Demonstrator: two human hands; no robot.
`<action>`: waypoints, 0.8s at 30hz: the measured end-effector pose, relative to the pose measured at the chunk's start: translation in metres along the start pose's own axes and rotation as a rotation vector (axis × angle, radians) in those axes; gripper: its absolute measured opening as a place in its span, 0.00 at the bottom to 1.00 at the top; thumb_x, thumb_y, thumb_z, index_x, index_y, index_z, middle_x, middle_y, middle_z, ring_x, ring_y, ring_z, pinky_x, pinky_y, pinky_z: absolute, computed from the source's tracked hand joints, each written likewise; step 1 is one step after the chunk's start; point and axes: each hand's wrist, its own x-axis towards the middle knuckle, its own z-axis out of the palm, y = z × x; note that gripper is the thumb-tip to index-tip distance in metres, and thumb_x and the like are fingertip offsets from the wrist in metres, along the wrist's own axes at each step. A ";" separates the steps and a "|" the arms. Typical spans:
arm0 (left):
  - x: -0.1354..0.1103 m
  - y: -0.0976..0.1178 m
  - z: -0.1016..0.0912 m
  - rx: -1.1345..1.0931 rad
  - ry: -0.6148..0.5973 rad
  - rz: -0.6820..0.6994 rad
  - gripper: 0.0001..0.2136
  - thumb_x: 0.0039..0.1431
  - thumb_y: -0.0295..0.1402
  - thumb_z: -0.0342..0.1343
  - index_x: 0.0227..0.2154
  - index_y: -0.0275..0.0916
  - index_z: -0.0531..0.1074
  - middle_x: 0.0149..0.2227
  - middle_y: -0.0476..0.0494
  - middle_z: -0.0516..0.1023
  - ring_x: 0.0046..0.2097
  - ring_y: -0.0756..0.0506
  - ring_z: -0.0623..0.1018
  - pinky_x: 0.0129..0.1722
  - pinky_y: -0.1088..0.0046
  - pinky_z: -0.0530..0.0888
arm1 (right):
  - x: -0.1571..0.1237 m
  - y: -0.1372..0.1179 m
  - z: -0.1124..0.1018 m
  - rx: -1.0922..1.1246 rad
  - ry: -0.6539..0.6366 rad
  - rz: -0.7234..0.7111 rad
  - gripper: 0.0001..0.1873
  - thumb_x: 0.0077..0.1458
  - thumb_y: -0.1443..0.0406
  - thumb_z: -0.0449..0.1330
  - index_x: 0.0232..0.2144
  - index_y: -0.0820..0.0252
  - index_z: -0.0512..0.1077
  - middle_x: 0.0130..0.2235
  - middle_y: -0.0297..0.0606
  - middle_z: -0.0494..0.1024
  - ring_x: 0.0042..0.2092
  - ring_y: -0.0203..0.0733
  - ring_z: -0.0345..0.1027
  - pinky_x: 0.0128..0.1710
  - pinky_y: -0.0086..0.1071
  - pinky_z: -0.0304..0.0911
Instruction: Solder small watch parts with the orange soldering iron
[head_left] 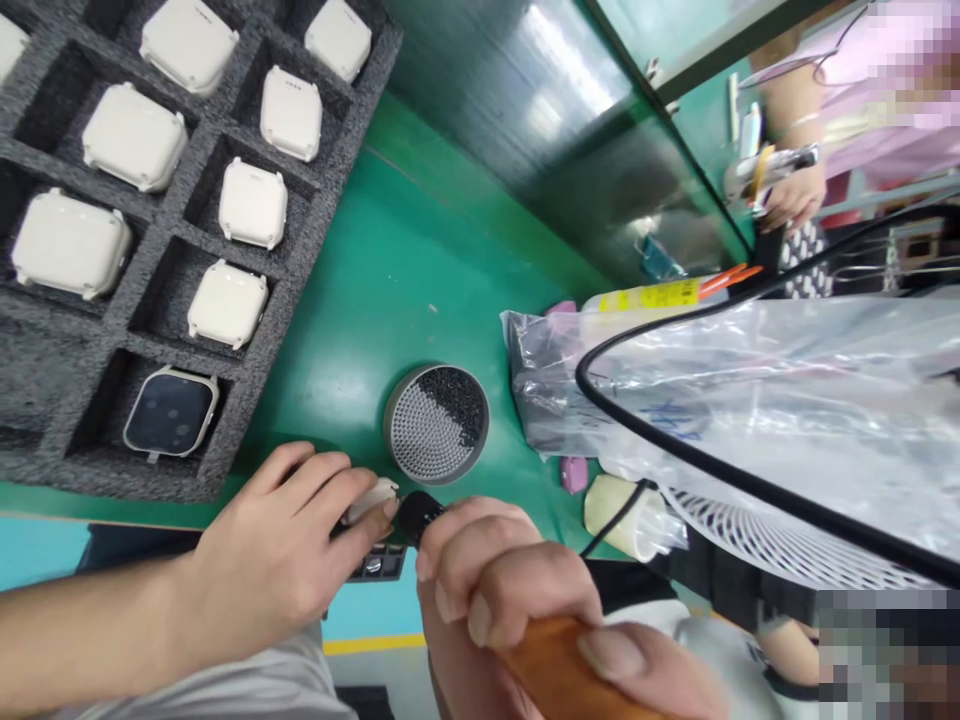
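Note:
My left hand (296, 535) is at the table's front edge, its fingers closed around a small white watch case (373, 497), mostly hidden by the fingers. My right hand (517, 590) wraps round a power screwdriver (555, 665) with an orange-brown body. Its black nose points at the watch case, close to its side; whether the tip touches cannot be made out. Just beyond both hands stands a round grey dish (388, 425) with a perforated plate, tiny black screws (454, 395) heaped on its far right side.
A dark foam tray (300, 240) at left holds several white watch cases (229, 303) and one dark-screened watch (171, 410). Clear plastic bags (750, 390), a black cable (675, 445) and a white fan grille (787, 540) crowd the right. A co-worker's hand (795, 195) is beyond the divider.

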 end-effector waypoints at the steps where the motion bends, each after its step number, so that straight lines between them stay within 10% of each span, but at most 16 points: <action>1: 0.000 0.000 0.000 0.004 0.000 0.003 0.13 0.71 0.28 0.54 0.53 0.41 0.78 0.53 0.43 0.80 0.54 0.37 0.74 0.55 0.53 0.66 | 0.001 0.002 0.005 0.029 0.024 -0.030 0.18 0.69 0.48 0.50 0.37 0.47 0.74 0.26 0.31 0.75 0.31 0.47 0.75 0.32 0.46 0.73; 8: -0.001 -0.001 -0.004 0.065 -0.079 0.066 0.23 0.64 0.25 0.54 0.61 0.36 0.73 0.58 0.41 0.78 0.56 0.36 0.72 0.56 0.51 0.66 | 0.009 0.006 0.038 0.075 0.726 -0.466 0.15 0.68 0.55 0.57 0.52 0.55 0.69 0.36 0.30 0.70 0.27 0.36 0.68 0.22 0.38 0.66; 14: 0.002 -0.003 -0.009 -0.024 -0.109 0.033 0.27 0.52 0.20 0.55 0.56 0.45 0.77 0.61 0.39 0.74 0.59 0.34 0.71 0.57 0.50 0.66 | 0.013 0.003 0.027 0.206 0.726 -0.350 0.24 0.66 0.42 0.51 0.49 0.50 0.69 0.35 0.30 0.67 0.29 0.39 0.65 0.28 0.40 0.63; 24: 0.000 0.001 -0.008 -0.008 -0.061 0.020 0.16 0.67 0.30 0.57 0.56 0.40 0.77 0.55 0.35 0.76 0.55 0.33 0.73 0.54 0.51 0.67 | 0.012 0.021 0.028 0.197 0.698 -0.409 0.23 0.68 0.44 0.52 0.52 0.52 0.67 0.34 0.30 0.66 0.28 0.37 0.63 0.26 0.38 0.62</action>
